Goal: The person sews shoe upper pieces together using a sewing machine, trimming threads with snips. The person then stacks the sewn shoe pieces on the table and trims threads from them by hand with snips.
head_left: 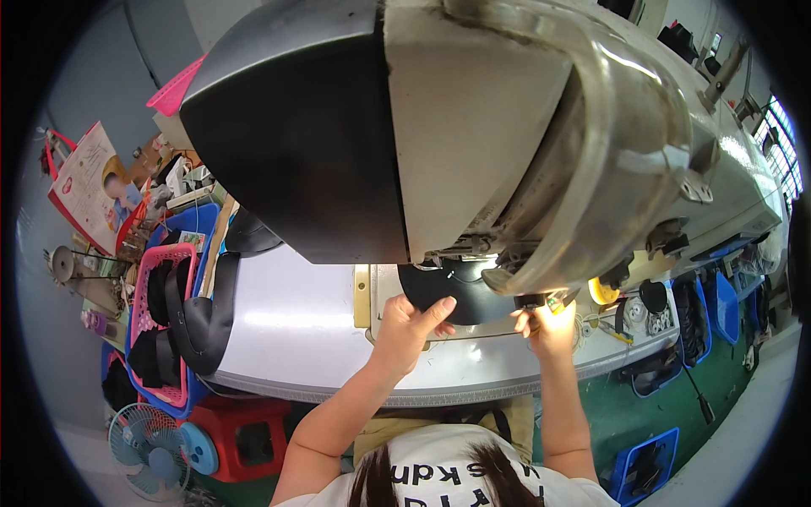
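A smooth black curved piece of leather-like sheet [475,306] lies on the sewing machine's bed, its far part hidden under the machine head [473,127]. My left hand [408,329] pinches the near left edge of the piece, thumb on top and fingers below. At the right edge of the same piece is my right hand [547,328], its fingers curled and closed on the edge; bright lamp light washes over it. The needle area is mostly hidden by the machine head.
Left of the white table [291,325] stands a pink basket [152,287] in a blue crate with black pieces. Below are a red stool [245,435] and a fan [150,452]. Small tools and a yellow spool [603,291] lie right; blue bins [644,465] stand on the floor.
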Motion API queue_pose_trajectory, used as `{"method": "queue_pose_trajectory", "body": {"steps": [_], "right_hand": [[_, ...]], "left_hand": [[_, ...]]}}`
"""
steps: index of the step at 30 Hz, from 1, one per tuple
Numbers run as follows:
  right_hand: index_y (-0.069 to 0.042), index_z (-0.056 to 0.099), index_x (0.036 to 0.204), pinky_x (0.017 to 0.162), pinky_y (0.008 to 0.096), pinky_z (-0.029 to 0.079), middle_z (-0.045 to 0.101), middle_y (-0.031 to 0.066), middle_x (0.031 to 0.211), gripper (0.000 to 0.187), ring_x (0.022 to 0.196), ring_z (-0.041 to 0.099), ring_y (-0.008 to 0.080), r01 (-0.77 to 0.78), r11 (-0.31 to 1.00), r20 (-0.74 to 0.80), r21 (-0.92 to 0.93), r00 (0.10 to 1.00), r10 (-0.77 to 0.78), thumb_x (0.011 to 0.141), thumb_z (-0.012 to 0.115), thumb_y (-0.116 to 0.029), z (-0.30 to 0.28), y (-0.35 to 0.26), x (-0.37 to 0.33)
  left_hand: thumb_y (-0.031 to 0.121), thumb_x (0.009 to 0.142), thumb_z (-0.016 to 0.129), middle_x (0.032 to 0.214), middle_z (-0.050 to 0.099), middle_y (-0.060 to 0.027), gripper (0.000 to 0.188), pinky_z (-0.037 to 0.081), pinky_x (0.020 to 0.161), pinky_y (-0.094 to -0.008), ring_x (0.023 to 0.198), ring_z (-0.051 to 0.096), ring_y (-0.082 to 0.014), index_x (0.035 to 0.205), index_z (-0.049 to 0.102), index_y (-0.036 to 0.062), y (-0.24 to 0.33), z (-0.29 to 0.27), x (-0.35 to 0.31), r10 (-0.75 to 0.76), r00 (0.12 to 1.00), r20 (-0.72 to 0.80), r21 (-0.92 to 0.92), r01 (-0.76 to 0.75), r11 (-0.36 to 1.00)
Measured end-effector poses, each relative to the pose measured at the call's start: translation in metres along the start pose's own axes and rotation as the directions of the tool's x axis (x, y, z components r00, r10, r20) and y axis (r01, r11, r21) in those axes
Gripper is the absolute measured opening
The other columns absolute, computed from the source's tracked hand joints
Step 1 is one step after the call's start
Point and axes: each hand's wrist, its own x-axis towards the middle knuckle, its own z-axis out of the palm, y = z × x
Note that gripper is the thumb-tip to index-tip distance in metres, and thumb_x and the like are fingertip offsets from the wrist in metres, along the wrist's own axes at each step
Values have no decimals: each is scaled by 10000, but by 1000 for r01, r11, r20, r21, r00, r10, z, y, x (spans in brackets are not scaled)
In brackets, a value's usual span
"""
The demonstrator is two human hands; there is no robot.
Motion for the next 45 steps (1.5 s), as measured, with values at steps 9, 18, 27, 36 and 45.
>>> {"method": "queue_pose_trajectory", "body": {"steps": [9,18,27,36,45], "right_hand": [[17,460,737,342,227,389,566,172,613,130,407,521,164,-144,982,-21,-125,990,142,779,521,-90,2,6,-36],[38,547,643,382,204,388,586,112,623,235,449,535,120,-138,982,-13,-126,990,137,807,516,-127,17,18,-51],[36,550,651,402,195,390,587,111,629,243,470,538,113,-106,983,-21,-148,994,104,817,506,-136,29,26,-64],[36,556,724,400,180,385,587,96,635,199,485,540,105,-46,989,14,-138,999,48,826,490,-123,45,42,-75],[31,563,867,427,174,391,585,79,646,128,479,529,87,-416,857,224,-305,843,489,792,511,-59,19,21,-99]], "left_hand": [[157,723,630,698,550,-14,146,415,503,-220,601,500,-79,723,552,33,13,-4,3,-5,999,-47,-21,4,1000],[173,719,638,676,554,-13,155,409,503,-209,579,505,-74,733,557,42,24,-9,6,32,997,-66,59,-28,998],[132,742,599,676,561,-11,96,384,491,-201,574,499,-63,730,560,45,35,-9,17,31,999,-20,17,-31,999],[187,762,594,668,526,5,173,366,527,-211,593,442,-47,761,551,20,-18,24,-7,19,985,-169,2,-19,1000],[130,772,579,667,515,29,119,355,513,-193,578,428,-34,729,538,26,-25,37,-5,115,980,-161,-56,-126,991]]}}
